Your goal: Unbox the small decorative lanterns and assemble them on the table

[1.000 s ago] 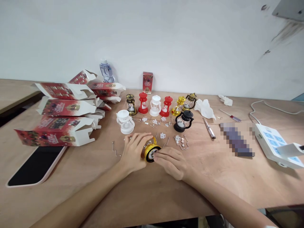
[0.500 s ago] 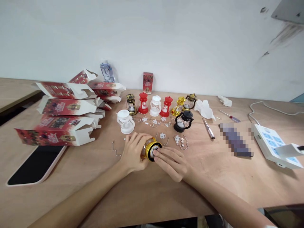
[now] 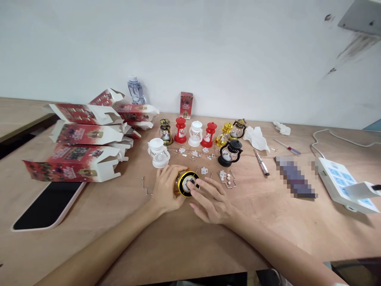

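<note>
My left hand (image 3: 167, 186) is wrapped round a small gold lantern (image 3: 181, 183), tipped so that its round black-and-white base faces me. Against that base rest fingertips of my right hand (image 3: 212, 202), whose fingers are stretched and apart. Beyond my hands stand a white lantern (image 3: 158, 153) and a black lantern (image 3: 229, 153). Near them lie a white cut-out plate (image 3: 204, 171) and bent wire pieces, one wire (image 3: 145, 187) left of my left hand. Several button-like discs (image 3: 229, 178) lie beside another wire to the right.
Several red printed boxes (image 3: 80, 134) lie at left, beside a phone (image 3: 47, 208). More lanterns line the back, before an upright red box (image 3: 186, 105) and a bottle (image 3: 136, 90). Screwdrivers (image 3: 262, 163), crumpled tissue (image 3: 256, 138) and a power strip (image 3: 345, 182) are at right.
The gold lantern has tilted so its base faces up towards me more, and it has shifted slightly left. My right hand's fingers have spread and eased back a little from the base.
</note>
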A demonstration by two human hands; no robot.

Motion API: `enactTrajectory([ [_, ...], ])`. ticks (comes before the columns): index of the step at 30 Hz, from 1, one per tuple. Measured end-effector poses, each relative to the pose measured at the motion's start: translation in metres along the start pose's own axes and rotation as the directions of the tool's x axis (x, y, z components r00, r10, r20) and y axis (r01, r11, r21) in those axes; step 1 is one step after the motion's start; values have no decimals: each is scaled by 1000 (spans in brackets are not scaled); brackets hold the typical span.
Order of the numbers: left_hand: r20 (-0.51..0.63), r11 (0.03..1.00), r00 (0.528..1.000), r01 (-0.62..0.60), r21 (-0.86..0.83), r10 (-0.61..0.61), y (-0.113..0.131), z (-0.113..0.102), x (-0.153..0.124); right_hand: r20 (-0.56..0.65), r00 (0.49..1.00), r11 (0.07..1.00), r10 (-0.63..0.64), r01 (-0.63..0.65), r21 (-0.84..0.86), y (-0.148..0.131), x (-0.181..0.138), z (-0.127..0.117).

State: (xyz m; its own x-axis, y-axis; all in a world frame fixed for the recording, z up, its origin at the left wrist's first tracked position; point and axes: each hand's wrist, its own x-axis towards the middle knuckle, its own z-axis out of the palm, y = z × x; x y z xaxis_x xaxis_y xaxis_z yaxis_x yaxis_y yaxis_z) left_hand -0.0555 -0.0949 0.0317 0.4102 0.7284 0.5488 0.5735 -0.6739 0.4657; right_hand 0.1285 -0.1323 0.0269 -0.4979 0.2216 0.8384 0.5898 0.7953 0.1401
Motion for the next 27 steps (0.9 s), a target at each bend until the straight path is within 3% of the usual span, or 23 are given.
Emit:
enactTrajectory([
  [4, -39, 1000, 999, -7, 17, 8, 0, -2, 0, -82, 982, 983, 173, -167, 74, 13, -8, -1],
  [6, -45, 1000, 999, 3, 25, -2, -2, -3, 0, -13, 947, 947, 322, -321, 15, 24, -10, 0],
  [9, -41, 999, 998, 41, 16, -41, -4, -2, 0, 165, 848, 863, 504, -485, -141, 36, -14, 6],
  [12, -48, 999, 998, 51, -12, -52, -5, -1, -1, 277, 778, 825, 564, -511, -243, 41, -19, 13],
  [15, -46, 999, 998, 34, -23, -35, -5, -1, -2, 303, 779, 835, 549, -497, -235, 42, -22, 15],
  [18, -27, 1000, 999, 24, -9, -25, -5, -1, -1, 266, 805, 848, 531, -503, -170, 42, -20, 13],
  [22, -13, 1000, 1000, 21, -1, -21, -4, -1, -1, 121, 852, 856, 509, -516, 34, 36, -12, 6],
  [27, 29, 999, 999, 16, 31, -17, -3, -1, 0, -72, 818, 802, 570, -536, 262, 19, -5, -4],
])
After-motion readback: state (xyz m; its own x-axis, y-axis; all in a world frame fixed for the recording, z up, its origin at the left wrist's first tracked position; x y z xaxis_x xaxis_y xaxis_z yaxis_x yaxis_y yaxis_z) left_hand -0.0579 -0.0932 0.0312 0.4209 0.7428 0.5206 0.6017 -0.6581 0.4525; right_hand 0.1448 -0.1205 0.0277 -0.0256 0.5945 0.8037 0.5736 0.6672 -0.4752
